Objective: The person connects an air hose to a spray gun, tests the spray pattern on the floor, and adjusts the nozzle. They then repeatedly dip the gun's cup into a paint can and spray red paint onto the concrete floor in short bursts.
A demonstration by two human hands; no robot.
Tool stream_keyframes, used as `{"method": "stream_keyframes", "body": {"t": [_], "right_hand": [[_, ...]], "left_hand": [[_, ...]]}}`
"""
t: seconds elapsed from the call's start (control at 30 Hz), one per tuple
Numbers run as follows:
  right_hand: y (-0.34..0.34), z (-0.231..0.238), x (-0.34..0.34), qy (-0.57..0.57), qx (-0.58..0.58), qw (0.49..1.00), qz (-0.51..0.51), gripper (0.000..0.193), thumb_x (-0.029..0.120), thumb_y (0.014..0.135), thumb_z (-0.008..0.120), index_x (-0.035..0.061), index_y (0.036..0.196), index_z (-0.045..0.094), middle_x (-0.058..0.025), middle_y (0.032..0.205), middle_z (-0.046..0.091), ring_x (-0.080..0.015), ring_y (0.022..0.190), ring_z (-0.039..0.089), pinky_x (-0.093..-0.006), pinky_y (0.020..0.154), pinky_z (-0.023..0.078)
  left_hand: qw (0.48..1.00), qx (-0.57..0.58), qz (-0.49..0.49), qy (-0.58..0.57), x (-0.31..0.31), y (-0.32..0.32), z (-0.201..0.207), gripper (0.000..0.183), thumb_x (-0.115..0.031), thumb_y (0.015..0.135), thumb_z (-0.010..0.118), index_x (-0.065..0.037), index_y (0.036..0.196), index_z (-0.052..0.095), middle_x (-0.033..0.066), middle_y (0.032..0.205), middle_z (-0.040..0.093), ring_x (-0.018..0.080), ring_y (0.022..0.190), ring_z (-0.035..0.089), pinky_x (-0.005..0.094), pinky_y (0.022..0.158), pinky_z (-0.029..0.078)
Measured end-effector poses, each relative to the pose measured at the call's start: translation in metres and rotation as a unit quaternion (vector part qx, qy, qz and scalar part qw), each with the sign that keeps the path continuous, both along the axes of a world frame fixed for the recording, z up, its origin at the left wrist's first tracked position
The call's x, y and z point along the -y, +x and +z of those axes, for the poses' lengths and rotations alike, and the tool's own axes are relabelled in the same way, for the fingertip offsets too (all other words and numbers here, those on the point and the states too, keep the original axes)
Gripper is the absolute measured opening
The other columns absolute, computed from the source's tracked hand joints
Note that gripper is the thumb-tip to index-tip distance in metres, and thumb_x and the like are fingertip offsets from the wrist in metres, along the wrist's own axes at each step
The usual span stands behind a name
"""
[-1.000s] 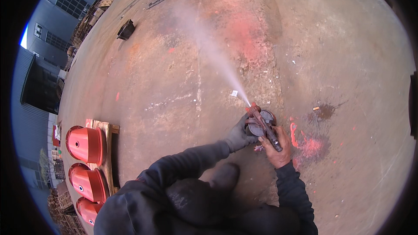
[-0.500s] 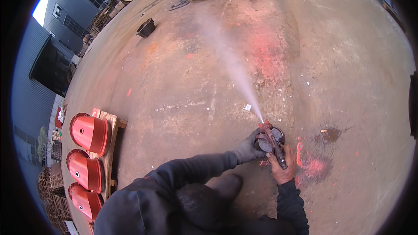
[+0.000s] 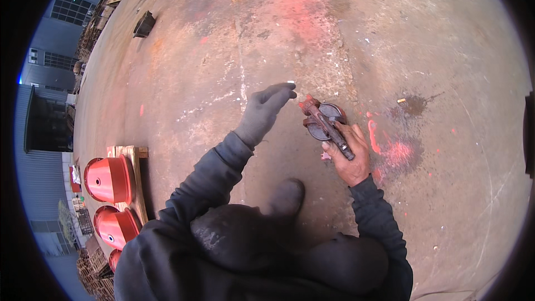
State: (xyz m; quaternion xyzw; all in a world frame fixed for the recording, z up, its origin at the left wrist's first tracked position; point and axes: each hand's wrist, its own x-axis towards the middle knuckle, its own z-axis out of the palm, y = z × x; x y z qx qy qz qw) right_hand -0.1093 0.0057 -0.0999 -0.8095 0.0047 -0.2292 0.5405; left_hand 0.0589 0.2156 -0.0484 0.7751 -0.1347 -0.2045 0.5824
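My right hand (image 3: 352, 155), bare, is wrapped round the dark handle of a paint spray gun (image 3: 327, 124). The gun's red-smeared nozzle points away and to the left, and a round dark paint cup (image 3: 334, 112) sits beneath its body. No spray comes from the nozzle. My left hand (image 3: 263, 112), in a grey glove, is off the gun, to the left of its nozzle. Its fingers stretch out toward the right, and I see nothing held in them. The fingertips overlap a small white scrap on the ground.
Red flanged tub-shaped metal parts (image 3: 110, 179) stand on a wooden pallet (image 3: 134, 175) at the left. A black container (image 3: 145, 24) lies on the ground farther off. Wet pink paint (image 3: 398, 153) marks the concrete to the right. My boot (image 3: 287, 196) is below the gun.
The spray plume has stopped. My left hand has let go of the gun's cup and moved up and left. The right hand still holds the gun; the view has shifted.
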Motion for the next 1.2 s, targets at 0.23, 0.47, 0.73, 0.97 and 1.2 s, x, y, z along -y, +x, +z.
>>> {"method": "stream_keyframes", "body": {"t": [0.23,0.47,0.73,0.97,1.2], "right_hand": [[-0.001,0.002,-0.001,0.035,-0.008,0.999,0.001,0.05,0.013,0.083,0.084,-0.0084,0.125,0.069,-0.0208,0.113,0.074,-0.036,0.099,0.065,-0.0442,0.091,0.053],[0.006,0.002,-0.002,-0.002,0.073,0.997,-0.021,0.054,0.02,0.079,0.091,-0.0003,0.126,0.072,-0.0155,0.112,0.075,-0.0344,0.099,0.066,-0.046,0.091,0.053],[-0.007,0.038,-0.001,-0.01,0.128,0.992,-0.022,0.063,0.025,0.08,0.089,-0.0007,0.133,0.069,-0.0181,0.113,0.073,-0.0359,0.105,0.064,-0.0473,0.096,0.051],[-0.014,0.073,0.008,-0.035,0.204,0.978,-0.034,0.071,0.016,0.073,0.077,-0.004,0.14,0.062,-0.0203,0.116,0.069,-0.039,0.102,0.062,-0.0516,0.095,0.05],[-0.018,0.076,0.043,-0.094,0.229,0.963,-0.109,0.064,0.017,0.079,0.076,-0.0032,0.137,0.06,-0.0208,0.118,0.069,-0.0408,0.099,0.063,-0.0521,0.092,0.051]], "left_hand": [[0.987,0.118,-0.08,0.069,0.024,-0.009,0.017,0.03,-0.025,0.105,0.07,0.004,0.108,0.079,0.0145,0.114,0.076,0.021,0.104,0.072,0.0349,0.091,0.056],[0.995,0.084,-0.056,0.026,0.034,-0.016,0.027,0.027,-0.018,0.105,0.069,0.007,0.107,0.08,0.0163,0.129,0.073,0.019,0.109,0.071,0.0328,0.095,0.056],[0.982,0.171,-0.078,0.017,0.047,-0.042,0.096,0.027,-0.02,0.102,0.073,0.006,0.106,0.081,0.0214,0.136,0.069,0.0242,0.114,0.071,0.0352,0.096,0.056],[0.953,0.296,-0.069,-0.007,0.075,-0.062,0.144,0.032,-0.023,0.1,0.076,0.007,0.108,0.078,0.0236,0.139,0.068,0.027,0.126,0.065,0.0391,0.105,0.051],[0.951,0.261,-0.146,-0.074,0.12,-0.052,0.146,0.027,-0.016,0.103,0.071,0.009,0.107,0.077,0.02,0.137,0.068,0.022,0.119,0.067,0.0347,0.101,0.054]]}}
